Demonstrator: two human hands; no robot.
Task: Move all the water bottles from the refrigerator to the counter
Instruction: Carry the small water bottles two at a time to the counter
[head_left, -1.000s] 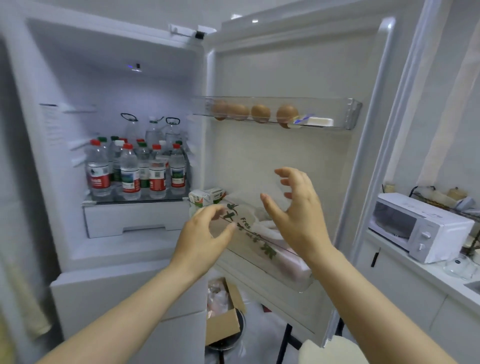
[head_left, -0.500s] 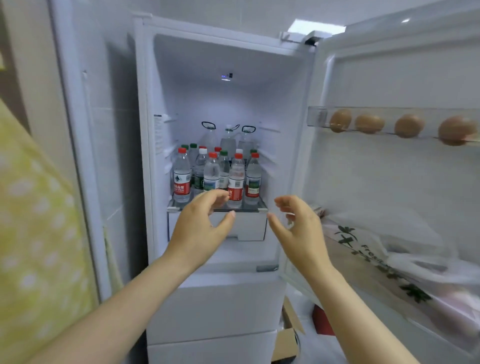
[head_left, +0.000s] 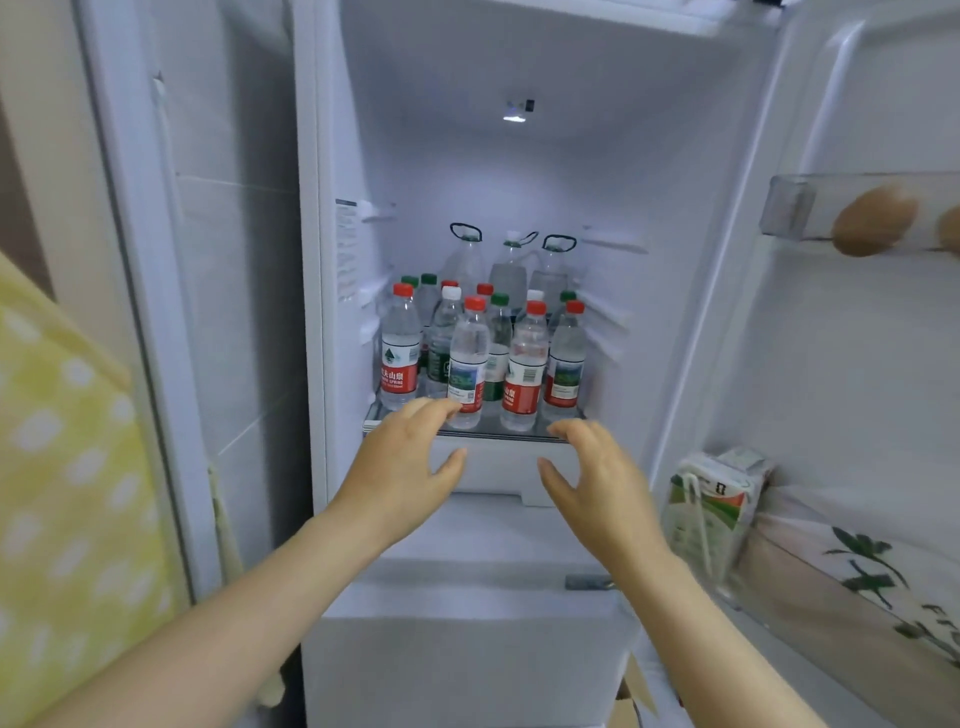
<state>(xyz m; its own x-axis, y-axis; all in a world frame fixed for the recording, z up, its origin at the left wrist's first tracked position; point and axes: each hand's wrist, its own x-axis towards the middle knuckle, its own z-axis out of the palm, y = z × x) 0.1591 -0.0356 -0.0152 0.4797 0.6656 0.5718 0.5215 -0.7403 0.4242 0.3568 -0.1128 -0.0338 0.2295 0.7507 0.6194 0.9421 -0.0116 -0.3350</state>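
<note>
The refrigerator (head_left: 519, 171) stands open in front of me. Several small water bottles (head_left: 522, 364) with red, green and white caps stand upright on a glass shelf (head_left: 498, 434), with three larger handled bottles (head_left: 511, 270) behind them. My left hand (head_left: 405, 467) hovers just below the shelf's front edge, fingers apart and empty, its fingertips near the base of a front bottle. My right hand (head_left: 597, 483) is raised beside it, also open and holding nothing. The counter is out of view.
The open fridge door (head_left: 857, 364) on the right carries an upper rack with eggs (head_left: 872, 221) and a lower rack with a milk carton (head_left: 711, 499) and a printed plastic bag (head_left: 857, 571). A yellow dotted cloth (head_left: 67, 493) hangs at left. A white drawer (head_left: 498, 467) sits under the shelf.
My view has swung left and closed in on the fridge interior. Both hands have risen toward the front of the bottle shelf, still open.
</note>
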